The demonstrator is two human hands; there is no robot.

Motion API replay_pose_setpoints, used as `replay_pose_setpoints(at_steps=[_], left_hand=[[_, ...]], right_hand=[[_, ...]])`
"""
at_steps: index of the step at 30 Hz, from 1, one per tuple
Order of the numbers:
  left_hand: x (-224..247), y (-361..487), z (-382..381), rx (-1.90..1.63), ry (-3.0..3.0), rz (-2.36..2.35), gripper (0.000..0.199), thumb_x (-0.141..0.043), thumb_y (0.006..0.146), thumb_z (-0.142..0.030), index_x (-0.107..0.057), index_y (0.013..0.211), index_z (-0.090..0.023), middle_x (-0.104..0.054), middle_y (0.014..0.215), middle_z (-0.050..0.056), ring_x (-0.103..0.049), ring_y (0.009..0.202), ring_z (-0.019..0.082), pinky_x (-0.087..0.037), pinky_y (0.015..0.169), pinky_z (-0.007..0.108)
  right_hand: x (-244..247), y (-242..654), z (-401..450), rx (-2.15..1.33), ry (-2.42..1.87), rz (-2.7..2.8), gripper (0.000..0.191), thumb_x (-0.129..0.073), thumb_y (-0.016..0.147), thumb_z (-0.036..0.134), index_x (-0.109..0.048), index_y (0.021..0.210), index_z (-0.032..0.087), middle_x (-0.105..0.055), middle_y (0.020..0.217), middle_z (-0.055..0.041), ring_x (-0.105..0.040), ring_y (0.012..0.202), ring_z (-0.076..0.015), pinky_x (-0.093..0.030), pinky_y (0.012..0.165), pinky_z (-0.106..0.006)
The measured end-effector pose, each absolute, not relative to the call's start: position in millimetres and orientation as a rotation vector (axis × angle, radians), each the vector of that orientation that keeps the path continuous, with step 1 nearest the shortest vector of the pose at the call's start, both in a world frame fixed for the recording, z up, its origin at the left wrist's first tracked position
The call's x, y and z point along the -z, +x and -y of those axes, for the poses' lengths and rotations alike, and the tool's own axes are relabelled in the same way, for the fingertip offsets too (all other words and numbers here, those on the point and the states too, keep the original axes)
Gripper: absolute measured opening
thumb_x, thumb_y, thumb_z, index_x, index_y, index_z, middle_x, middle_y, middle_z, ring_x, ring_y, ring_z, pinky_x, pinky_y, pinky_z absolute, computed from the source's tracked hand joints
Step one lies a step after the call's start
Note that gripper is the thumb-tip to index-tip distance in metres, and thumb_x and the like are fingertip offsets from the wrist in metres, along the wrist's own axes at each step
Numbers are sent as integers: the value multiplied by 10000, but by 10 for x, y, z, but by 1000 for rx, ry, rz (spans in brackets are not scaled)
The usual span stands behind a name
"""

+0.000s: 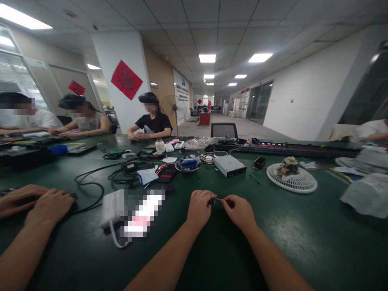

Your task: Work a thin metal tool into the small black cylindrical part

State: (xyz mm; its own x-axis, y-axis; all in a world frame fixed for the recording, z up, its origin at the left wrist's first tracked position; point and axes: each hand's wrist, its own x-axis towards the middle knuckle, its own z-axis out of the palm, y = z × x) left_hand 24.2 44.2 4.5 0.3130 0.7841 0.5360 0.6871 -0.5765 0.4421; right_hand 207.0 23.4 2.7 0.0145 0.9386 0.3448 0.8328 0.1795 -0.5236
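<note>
Small black part [212,201] with thin wire [220,199], at centre, low in view, held just above green table [303,242], between left hand [198,209] and right hand [241,213]. Fingers [209,203] of both hands curled and pressed together: left pinching the part, right apparently pinching the wire's far end, grip partly hidden. At 9 o'clock, white pouch [112,208] just beside blurred-out item [142,212]; at 10 o'clock, black cable [91,186], looped. At 11 o'clock, red-and-black device [167,173]; at 12 o'clock, blue-and-white item in dish [188,165]; at 1 o'clock, grey box [229,165]; at 2 o'clock, white fan guard [292,180] under small mixed parts; at 3 o'clock, crumpled white sheet [368,196]. Far out at 9 o'clock, another person's hands [39,204] on a dark object. Across the table at 12 o'clock, seated person in black T-shirt [154,123].
</note>
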Motion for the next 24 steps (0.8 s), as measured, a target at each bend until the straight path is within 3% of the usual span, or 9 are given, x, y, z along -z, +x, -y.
replay_pose_setpoints(at_steps=[7,14,20,24], left_hand=[[-37,248,-442,-1149,2410,-1400,413,-591,758,26,-729,1033,-248,-738,1107,12,-610,1081,212,-359,1040,420],[-17,231,-455,-1119,2437,-1376,387,-604,769,0,-737,1030,-254,-739,1108,15,-614,1074,219,-366,1027,431],[1,244,-467,-1106,2464,-1359,394,-597,769,8,-754,1002,-268,-740,1088,5,-604,1071,216,-357,1050,433],[-15,245,-468,-1097,2455,-1359,384,-596,788,-7,-761,1013,-270,-739,1094,11,-604,1076,220,-361,1061,433]], right_hand=[[-85,2036,-189,-141,-1663,1991,279,-561,931,402,-736,778,247,-738,781,-12,-659,723,-173,-405,646,-280],[-60,2045,-219,-154,-1760,1902,274,-548,948,410,-754,857,253,-754,853,-28,-672,775,-187,-398,650,-276],[-82,2044,-189,-216,-1703,2009,289,-577,923,408,-716,732,241,-716,703,-7,-641,662,-162,-351,594,-275],[-79,2026,-185,-182,-1754,1887,281,-567,928,423,-743,795,249,-747,778,-21,-672,737,-181,-375,624,-275]])
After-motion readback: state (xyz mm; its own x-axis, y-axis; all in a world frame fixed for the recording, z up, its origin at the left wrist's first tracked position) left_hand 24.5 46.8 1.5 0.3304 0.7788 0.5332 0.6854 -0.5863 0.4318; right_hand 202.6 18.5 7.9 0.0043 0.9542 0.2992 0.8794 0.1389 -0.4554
